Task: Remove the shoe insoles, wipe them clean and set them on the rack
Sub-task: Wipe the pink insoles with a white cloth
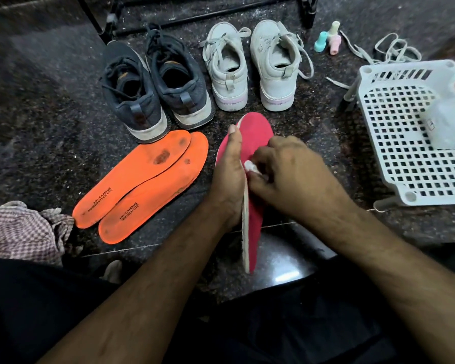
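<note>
My left hand holds a pink insole on edge above the floor, thumb stretched along its rim; whether its fingers curl behind cannot be seen. My right hand pinches a small white wipe against the insole's pink face. Two orange insoles with dark stains lie overlapping on the floor to the left. Behind them stands a pair of dark blue sneakers, and to their right a pair of white sneakers. A white perforated plastic rack sits at the right.
A checked cloth lies bunched at the lower left. Loose white laces and three small pastel bottles lie behind the rack. A black metal shoe stand is at the back. A translucent plastic container rests on the rack.
</note>
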`<state>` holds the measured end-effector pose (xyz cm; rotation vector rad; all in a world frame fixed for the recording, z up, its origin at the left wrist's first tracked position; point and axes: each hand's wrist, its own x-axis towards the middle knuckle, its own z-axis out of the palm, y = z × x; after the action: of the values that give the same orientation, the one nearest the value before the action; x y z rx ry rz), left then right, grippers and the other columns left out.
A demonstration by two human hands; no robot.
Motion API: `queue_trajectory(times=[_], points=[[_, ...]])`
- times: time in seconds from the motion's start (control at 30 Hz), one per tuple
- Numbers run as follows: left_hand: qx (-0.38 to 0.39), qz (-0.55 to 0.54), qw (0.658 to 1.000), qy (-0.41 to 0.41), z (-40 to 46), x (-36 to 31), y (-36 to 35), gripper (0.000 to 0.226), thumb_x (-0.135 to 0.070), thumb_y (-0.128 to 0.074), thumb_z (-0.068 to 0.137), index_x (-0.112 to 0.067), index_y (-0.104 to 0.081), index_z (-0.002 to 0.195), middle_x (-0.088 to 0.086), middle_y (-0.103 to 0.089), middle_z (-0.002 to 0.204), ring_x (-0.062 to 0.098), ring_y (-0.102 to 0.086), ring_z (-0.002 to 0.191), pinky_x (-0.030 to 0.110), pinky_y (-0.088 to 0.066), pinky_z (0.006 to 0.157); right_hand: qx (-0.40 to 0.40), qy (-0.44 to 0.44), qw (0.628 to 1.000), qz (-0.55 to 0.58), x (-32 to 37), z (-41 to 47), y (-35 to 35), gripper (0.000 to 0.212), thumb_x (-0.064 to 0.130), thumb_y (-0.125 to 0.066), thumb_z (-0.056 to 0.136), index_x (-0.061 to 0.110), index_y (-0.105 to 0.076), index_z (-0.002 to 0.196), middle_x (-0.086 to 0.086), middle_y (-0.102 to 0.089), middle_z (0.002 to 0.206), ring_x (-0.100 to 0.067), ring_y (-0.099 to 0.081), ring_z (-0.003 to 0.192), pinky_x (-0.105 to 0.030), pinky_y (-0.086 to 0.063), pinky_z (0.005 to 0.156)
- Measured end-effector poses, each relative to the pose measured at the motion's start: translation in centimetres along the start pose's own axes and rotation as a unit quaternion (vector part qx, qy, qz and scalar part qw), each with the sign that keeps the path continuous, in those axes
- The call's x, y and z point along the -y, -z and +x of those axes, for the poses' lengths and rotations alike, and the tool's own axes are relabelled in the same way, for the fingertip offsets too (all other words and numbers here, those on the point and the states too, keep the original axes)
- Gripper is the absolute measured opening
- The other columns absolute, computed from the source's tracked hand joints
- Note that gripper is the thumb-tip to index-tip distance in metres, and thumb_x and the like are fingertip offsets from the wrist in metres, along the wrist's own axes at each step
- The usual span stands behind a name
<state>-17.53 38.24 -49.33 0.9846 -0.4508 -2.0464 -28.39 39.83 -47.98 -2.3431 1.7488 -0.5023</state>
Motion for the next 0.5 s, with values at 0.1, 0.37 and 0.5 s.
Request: queue_trajectory(times=[0.1, 0.37, 0.5], points=[[0.003, 0.129, 0.992, 0.015, -0.3, 0.6, -0.3, 0.076, -0.071, -0.019, 0.098, -0.012, -0.068, 0.093, 0.012, -0.06, 0.061, 0.021, -0.056, 0.042, 0.027, -0.045, 0.038, -0.007, -0.05, 0.998, -0.026, -2.3, 0.9, 1.0, 0.033, 0.044, -0.06, 0.088, 0.016, -0.071, 0.101, -0.011, -0.056, 0.094, -0.033, -0.052, 0.096, -0.041, -0.047, 0.083], [0.022, 0.119, 0.992, 0.026, -0.4, 0.9, -0.5, 0.08, -0.073, -0.018, 0.096, -0.012, -0.07, 0.094, 0.014, -0.061, 0.063, 0.022, -0.057, 0.042, 0.026, -0.045, 0.038, -0.044, -0.085, 0.995, -0.015, -2.1, 1.3, 1.5, 0.034, 0.043, -0.058, 0.086, 0.013, -0.071, 0.095, -0.012, -0.059, 0.091, -0.033, -0.053, 0.093, -0.04, -0.046, 0.081], [0.0, 0.026, 1.0, 0.015, 0.0, 0.3, 0.1, 0.078, -0.072, -0.029, 0.096, -0.013, -0.075, 0.074, 0.008, -0.068, 0.07, 0.021, -0.064, 0.06, 0.029, -0.052, 0.058, -0.001, -0.007, 1.0, 0.0, 0.0, 0.0, -0.1, 0.034, 0.043, -0.054, 0.085, 0.015, -0.072, 0.092, -0.009, -0.06, 0.085, -0.031, -0.053, 0.082, -0.041, -0.048, 0.078]])
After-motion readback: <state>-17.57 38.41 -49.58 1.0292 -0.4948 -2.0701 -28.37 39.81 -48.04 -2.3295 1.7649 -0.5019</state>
